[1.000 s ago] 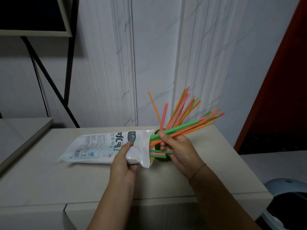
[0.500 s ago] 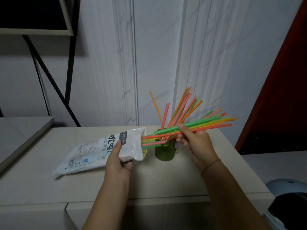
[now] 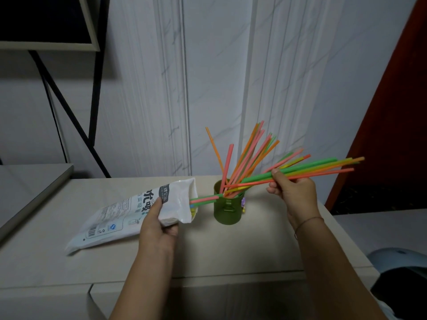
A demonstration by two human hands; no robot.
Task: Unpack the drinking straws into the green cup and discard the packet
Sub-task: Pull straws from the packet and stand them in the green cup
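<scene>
Head view, centre of frame. The left hand (image 3: 157, 225) grips the white packet (image 3: 120, 215) just behind its open mouth, thumb on top and fingers curled under. The mouth is raised and aimed at the green cup (image 3: 227, 209), while the sealed end rests on the counter (image 3: 231, 255) at lower left. Judgement: this steadies the bag so the straws slide out lengthwise and do not drag it along.

The right hand (image 3: 293, 195), right of centre, pinches a held bundle of straws (image 3: 318, 168) near its middle. The bundle lies almost level, its left tips over the cup rim and its right tips pointing to the red panel at the right edge. The hands are well apart, with the cup between them. Standing straws (image 3: 245, 155) already fan upward from the cup. A few leftover straws (image 3: 203, 199) poke from the packet mouth toward the cup wall.

Against the frame from 1.0 s ago:
- The right hand was at the packet mouth, in front of the cup; it is now far to the right.
- The bundle has come clear of the bag.
- The packet mouth is tilted higher.
- The cup has not moved.

Judgement: next, tip the bundle upright into the cup.
</scene>
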